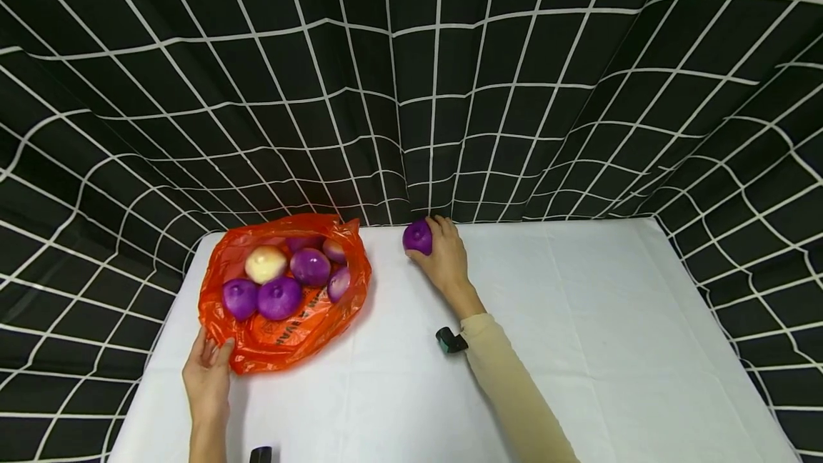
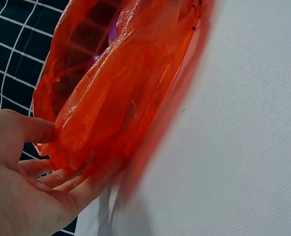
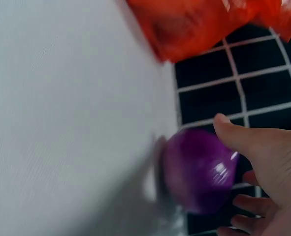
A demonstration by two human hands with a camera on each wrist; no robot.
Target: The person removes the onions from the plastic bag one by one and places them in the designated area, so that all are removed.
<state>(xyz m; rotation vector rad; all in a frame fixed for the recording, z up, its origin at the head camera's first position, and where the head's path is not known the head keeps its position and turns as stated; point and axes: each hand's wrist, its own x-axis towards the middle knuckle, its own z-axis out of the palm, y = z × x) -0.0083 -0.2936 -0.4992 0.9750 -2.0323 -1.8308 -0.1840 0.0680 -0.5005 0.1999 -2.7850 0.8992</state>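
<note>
An orange-red plastic bag (image 1: 289,356) lies at the left with its mouth spread wide. Several purple onions (image 1: 279,298) and a pale yellow onion (image 1: 266,264) show inside it. My left hand (image 1: 208,374) holds the bag's near left rim, thumb over the plastic and fingers beneath, as the left wrist view shows. Another purple onion (image 1: 417,237) sits on the white table by the back edge. Beside it is my right hand (image 1: 445,252), its thumb at the onion's near side. In the right wrist view the fingers (image 3: 248,204) are spread behind the onion (image 3: 199,172).
A white cloth covers the table (image 1: 611,341). Black curtain (image 1: 501,127) with a white grid rises along the back and sides. A small black device (image 1: 451,341) is at the right wrist, and a black object (image 1: 260,454) shows at the bottom edge.
</note>
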